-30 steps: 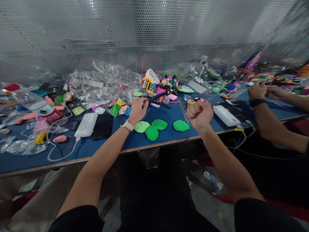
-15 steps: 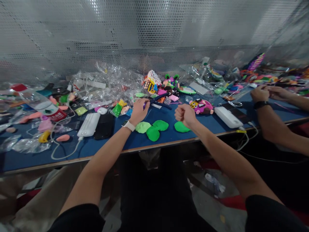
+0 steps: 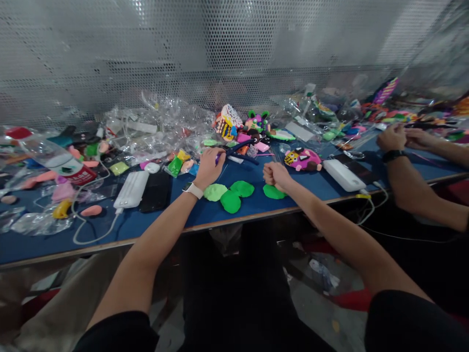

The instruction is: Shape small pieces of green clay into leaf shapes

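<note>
My left hand (image 3: 209, 165) rests on the blue table with its fingers curled, and a bit of purple shows at the fingertips. Just beyond them lies a dark blue forked piece (image 3: 244, 152); whether the fingers grip it is unclear. Below this hand are a pale green flattened clay piece (image 3: 215, 192) and two bright green clay rounds, one in front (image 3: 230, 201) and one behind (image 3: 242, 188). My right hand (image 3: 277, 176) is closed in a fist at another green clay round (image 3: 273, 192), partly covering it. Nothing shows inside the fist.
Left are a white power bank (image 3: 131, 189), a dark phone (image 3: 155, 190) and a red-capped bottle (image 3: 54, 156). A pink clay figure (image 3: 304, 160) and another power bank (image 3: 344, 175) lie right. Clear wrappers (image 3: 172, 127) line the back. Another person's hands (image 3: 394, 138) work at far right.
The view has shifted slightly, moving everything a little to the left. My right fist has barely moved over the green round; my left hand keeps its pose.
</note>
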The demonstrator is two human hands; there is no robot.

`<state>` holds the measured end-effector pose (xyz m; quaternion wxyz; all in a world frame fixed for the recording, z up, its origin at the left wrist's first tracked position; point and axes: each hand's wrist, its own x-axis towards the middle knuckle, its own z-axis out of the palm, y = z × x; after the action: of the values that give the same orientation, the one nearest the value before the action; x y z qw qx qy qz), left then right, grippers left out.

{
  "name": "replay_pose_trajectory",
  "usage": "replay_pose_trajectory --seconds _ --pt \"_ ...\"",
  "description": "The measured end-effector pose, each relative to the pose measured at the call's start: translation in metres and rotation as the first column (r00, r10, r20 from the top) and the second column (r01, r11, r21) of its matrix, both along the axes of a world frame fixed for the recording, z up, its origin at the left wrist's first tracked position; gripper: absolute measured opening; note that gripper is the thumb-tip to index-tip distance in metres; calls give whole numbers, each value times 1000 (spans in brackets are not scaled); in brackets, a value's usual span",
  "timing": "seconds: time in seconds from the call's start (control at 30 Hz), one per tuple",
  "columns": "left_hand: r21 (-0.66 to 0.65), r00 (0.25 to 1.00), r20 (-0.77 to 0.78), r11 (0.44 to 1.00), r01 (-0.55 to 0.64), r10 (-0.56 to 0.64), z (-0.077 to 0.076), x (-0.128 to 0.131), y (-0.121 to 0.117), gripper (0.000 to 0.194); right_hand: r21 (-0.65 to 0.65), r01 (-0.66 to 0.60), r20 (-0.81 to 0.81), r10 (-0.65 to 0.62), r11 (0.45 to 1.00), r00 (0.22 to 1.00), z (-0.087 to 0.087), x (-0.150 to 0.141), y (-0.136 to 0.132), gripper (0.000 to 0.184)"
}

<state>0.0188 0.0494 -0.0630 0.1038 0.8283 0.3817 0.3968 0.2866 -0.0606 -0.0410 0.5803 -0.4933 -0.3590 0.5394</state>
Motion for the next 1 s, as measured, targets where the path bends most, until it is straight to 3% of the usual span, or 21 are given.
replay_pose_trajectory --seconds 0.07,0.2,0.3,0.33,0.5,0.57,0.6,0.67,0.7,0.73,0.8,0.87,1.0 --pt "0 1000 -2 1000 -2 2 0 0 0 24 24 -71 -9 71 997 997 2 2 -4 56" --pt "8 1000 2 1000 1 -1 -1 0 1 25 196 -16 -28 22 980 999 2 -2 -13 57" --pt "-1 1000 -4 1000 -10 10 -1 0 1 24 95 -30 72 24 995 997 -3 -12 -18 56" --pt "-4 1000 -9 1000 -12 12 -1 0 1 24 80 -111 99 103 991 990 -4 -15 -19 56" --pt "5 1000 -6 1000 -5 5 1 0 0 25 215 -47 10 46 975 999 -8 -23 -17 60" --pt "2 1000 -9 1000 -9 9 1 0 -1 25 147 -68 59 60 987 996 -10 -25 -16 61" --pt "-3 1000 -12 1000 -11 11 1 0 -1 25 118 -146 105 134 982 985 -11 -26 -18 60" --pt "-8 1000 -10 1000 -12 12 1 0 -1 26 150 -180 267 136 972 954 -9 -21 -23 60" --pt "-7 1000 -6 1000 -9 9 1 0 -1 27 189 -191 408 100 963 908 -6 -17 -27 60" --pt "-5 1000 -3 1000 -5 5 0 0 -1 27 246 -204 585 23 947 810 -2 -10 -32 58" --pt "-2 1000 0 1000 3 -3 -1 0 0 26 309 -291 837 -114 906 535 5 6 -42 45" --pt "-2 1000 -1 1000 13 -13 -2 0 1 25 218 -441 943 -72 871 325 8 23 -49 26" --pt "4 999 19 1000 29 -29 -4 1 1 25 -58 -556 992 112 829 64 1 43 -53 56"
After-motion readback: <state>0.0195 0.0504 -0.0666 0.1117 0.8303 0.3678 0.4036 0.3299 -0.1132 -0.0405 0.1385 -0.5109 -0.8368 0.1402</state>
